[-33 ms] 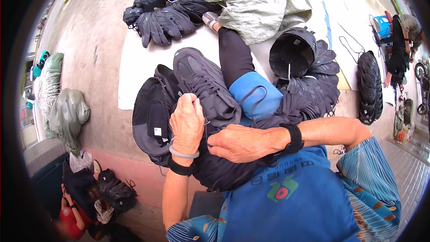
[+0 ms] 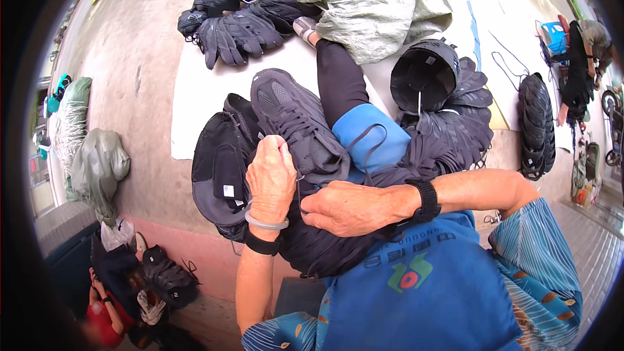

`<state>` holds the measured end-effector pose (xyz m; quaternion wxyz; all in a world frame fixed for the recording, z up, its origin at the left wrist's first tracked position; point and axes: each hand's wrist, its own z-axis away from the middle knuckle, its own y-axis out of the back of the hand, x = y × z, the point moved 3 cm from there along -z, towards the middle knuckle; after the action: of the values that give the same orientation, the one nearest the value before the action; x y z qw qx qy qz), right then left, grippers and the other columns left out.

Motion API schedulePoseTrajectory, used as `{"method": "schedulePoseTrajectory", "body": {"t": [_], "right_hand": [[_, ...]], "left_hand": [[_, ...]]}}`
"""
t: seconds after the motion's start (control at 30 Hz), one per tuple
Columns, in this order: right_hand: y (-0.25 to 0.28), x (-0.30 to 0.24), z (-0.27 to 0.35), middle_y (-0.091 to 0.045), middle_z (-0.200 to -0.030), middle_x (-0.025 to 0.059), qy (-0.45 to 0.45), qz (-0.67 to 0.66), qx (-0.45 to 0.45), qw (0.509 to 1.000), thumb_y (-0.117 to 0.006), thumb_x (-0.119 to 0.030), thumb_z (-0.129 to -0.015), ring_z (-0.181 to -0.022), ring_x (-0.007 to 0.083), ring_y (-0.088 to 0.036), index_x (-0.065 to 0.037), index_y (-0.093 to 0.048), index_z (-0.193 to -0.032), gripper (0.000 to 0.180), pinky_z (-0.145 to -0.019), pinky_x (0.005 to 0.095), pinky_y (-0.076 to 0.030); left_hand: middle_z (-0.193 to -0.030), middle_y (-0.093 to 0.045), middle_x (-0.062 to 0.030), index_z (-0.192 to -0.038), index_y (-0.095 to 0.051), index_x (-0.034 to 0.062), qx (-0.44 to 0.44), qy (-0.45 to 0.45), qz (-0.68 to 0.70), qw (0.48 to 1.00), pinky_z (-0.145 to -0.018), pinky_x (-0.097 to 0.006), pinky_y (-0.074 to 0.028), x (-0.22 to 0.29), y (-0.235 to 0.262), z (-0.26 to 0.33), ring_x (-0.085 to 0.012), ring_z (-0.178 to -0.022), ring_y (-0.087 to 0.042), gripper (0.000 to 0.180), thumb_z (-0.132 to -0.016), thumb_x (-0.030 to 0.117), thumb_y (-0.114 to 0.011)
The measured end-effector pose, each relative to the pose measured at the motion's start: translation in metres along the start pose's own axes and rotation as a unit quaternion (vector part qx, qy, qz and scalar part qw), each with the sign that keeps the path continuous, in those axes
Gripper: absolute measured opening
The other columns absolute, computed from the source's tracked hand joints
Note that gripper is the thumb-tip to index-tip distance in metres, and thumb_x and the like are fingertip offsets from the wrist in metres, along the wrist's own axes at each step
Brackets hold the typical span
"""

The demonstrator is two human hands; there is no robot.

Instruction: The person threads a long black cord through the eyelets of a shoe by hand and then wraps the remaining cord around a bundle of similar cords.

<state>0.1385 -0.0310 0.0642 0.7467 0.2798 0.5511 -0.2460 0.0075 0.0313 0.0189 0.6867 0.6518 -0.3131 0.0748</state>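
Observation:
A dark grey lace-up shoe upper [image 2: 302, 127] lies across my lap, toe pointing away and its laces threaded through the front. Along the near left side of it my left hand [image 2: 270, 179] is closed, fingertips pinched together. My right hand [image 2: 354, 208] is closed just below the heel end, its fingers curled in. A thin dark shoelace [image 2: 299, 190] runs between the two hands; the exact grip is partly hidden by my fingers. Left of my left hand, black shoe uppers [image 2: 218, 169] lie nested with their openings showing. More dark laces and uppers [image 2: 325, 247] bunch beneath my wrists.
Curved stacks of black uppers [image 2: 448, 123] lie to the right and uppers [image 2: 240, 32] at the far left. A pale green woven sack [image 2: 377, 6] stands beyond my leg. White sheeting [image 2: 195, 110] covers the ground. Other people sit at the lower left and far right.

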Motion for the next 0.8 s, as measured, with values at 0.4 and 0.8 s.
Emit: {"method": "schedulePoseTrajectory", "body": {"t": [0.4, 0.8], "right_hand": [[0.01, -0.015, 0.013, -0.063, -0.076, 0.0196, 0.038, 0.047, -0.061, 0.996, -0.052, -0.016, -0.09, -0.074, 0.0367, -0.063, 0.003, -0.059, -0.084, 0.021, -0.068, 0.0439, -0.049], [0.026, -0.005, 0.008, -0.059, -0.065, 0.0224, -0.011, 0.193, 0.033, 0.981, -0.049, -0.026, -0.093, -0.065, 0.0397, -0.063, 0.002, -0.059, -0.079, 0.032, -0.058, 0.0481, -0.05]], "left_hand": [[-0.071, -0.063, -0.012, -0.088, -0.057, -0.0015, -0.132, 0.188, 0.15, 0.962, -0.065, -0.034, -0.048, -0.026, 0.01, -0.001, -0.021, -0.068, -0.061, 0.021, -0.091, 0.019, -0.058], [-0.08, -0.064, -0.0058, -0.095, -0.061, -0.0016, -0.251, 0.329, 0.487, 0.769, -0.037, -0.017, -0.033, -0.009, -0.002, 0.039, -0.0034, -0.043, -0.044, 0.024, -0.092, 0.022, -0.058]]}}
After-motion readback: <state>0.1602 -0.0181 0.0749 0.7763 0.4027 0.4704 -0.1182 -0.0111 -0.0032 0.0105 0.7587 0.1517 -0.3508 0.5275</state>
